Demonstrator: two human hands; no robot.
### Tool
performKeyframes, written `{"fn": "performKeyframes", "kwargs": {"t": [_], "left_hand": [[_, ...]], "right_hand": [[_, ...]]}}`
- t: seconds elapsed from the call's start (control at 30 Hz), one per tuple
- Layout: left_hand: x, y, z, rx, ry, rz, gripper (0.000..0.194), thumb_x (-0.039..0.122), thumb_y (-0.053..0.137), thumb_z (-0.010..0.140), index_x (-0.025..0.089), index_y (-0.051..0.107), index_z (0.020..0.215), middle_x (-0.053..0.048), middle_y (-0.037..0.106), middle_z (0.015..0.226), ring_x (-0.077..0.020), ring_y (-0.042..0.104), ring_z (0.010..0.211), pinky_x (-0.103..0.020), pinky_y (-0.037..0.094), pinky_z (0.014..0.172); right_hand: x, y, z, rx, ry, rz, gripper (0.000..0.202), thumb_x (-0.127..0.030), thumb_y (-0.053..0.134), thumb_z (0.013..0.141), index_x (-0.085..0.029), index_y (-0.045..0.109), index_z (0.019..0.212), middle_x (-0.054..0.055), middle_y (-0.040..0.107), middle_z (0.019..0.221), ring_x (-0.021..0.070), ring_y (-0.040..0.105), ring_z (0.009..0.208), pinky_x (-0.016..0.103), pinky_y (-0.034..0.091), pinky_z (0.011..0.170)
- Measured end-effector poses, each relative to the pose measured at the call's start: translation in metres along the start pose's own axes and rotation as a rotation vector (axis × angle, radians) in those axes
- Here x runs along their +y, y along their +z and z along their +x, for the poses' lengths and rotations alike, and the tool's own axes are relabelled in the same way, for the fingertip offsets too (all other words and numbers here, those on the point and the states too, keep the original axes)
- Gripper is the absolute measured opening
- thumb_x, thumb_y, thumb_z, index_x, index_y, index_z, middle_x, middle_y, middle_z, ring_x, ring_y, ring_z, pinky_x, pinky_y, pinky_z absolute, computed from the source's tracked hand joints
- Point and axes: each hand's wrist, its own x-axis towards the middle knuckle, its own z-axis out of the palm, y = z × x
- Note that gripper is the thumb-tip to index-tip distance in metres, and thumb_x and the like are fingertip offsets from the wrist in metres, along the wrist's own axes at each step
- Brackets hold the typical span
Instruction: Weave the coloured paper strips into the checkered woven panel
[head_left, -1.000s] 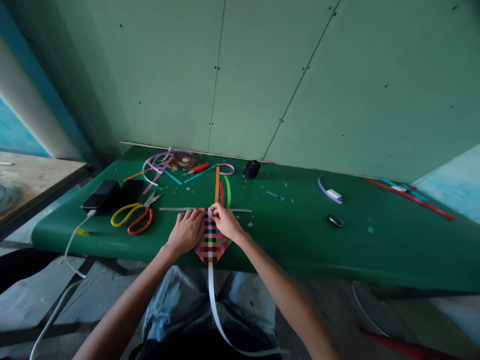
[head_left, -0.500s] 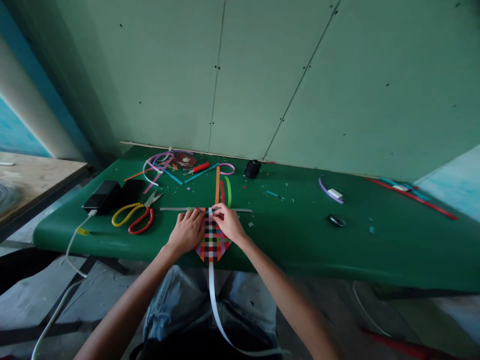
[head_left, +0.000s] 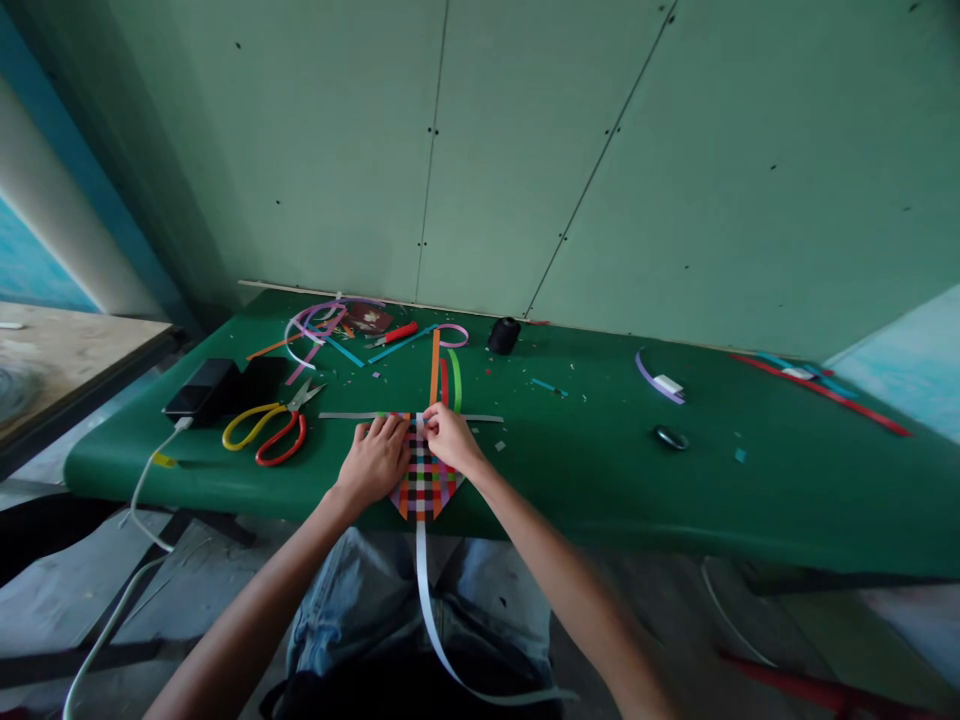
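Observation:
A woven mat of colourful strips [head_left: 421, 490], checked in black, white, orange and purple, lies at the table's near edge with its lower end pointed. My left hand [head_left: 375, 455] rests flat on its left side, fingers stretched out and holding nothing. On the upper right, my right hand [head_left: 452, 438] pinches the end of a white strip [head_left: 420, 425]. From the mat's point a long white strip [head_left: 424, 585] hangs over my lap. A grey-white strip [head_left: 345, 415] crosses the top. Orange [head_left: 435, 365], red [head_left: 445, 380] and green [head_left: 456, 375] strips stick out beyond it.
Scissors [head_left: 281, 425] with yellow and red handles lie left, beside a black device [head_left: 204, 390] with a white cable. Behind are a red-handled cutter [head_left: 397, 334], loose strips [head_left: 322, 325] and a black thread spool [head_left: 504, 336]. To the right lie a dark oval object [head_left: 670, 438] and more strips [head_left: 825, 395].
The right fingers have drawn in slightly closer at the top of the mat. My left hand stays in place, and the whole view has shifted a little.

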Motion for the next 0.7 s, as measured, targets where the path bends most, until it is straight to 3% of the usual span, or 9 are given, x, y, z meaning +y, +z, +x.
{"fn": "performKeyframes", "kwargs": {"t": [0.53, 0.7], "left_hand": [[0.0028, 0.0036, -0.0005, 0.033, -0.008, 0.029, 0.041, 0.028, 0.041, 0.105, 0.018, 0.056, 0.142, -0.015, 0.06, 0.144, -0.0332, 0.053, 0.131, -0.052, 0.043, 0.104], [0.0039, 0.0019, -0.0013, 0.037, -0.005, 0.034, 0.041, 0.028, 0.041, 0.105, 0.018, 0.057, 0.141, -0.014, 0.061, 0.144, -0.033, 0.053, 0.13, -0.052, 0.043, 0.103]], "right_hand": [[-0.0036, -0.0042, 0.0044, -0.1, 0.059, -0.047, 0.026, 0.002, 0.067, 0.08, -0.019, 0.063, 0.095, 0.001, 0.078, 0.081, 0.0179, 0.075, 0.082, 0.025, 0.053, 0.074], [0.0004, -0.0013, -0.0003, -0.047, 0.028, -0.032, 0.024, -0.001, 0.067, 0.084, -0.019, 0.062, 0.099, 0.002, 0.077, 0.082, 0.0179, 0.074, 0.079, 0.027, 0.054, 0.074]]}}
